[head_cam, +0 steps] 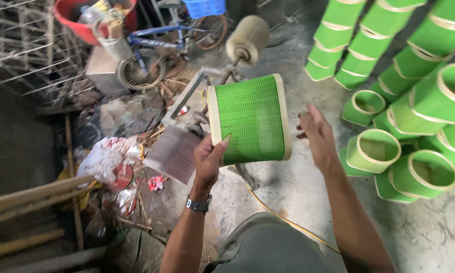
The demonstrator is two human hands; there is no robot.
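Past the litter heap at the left, the left hand grasps the green woven basket by its near edge, raised at centre, its side turned up for viewing; the right hand hovers released just beside it, while finished baskets lie stacked far right.

We held a green woven basket in our left hand, thumb on its lower edge, while our right hand hovered open just beside it. Stacks of green baskets lay on the concrete floor to the right.
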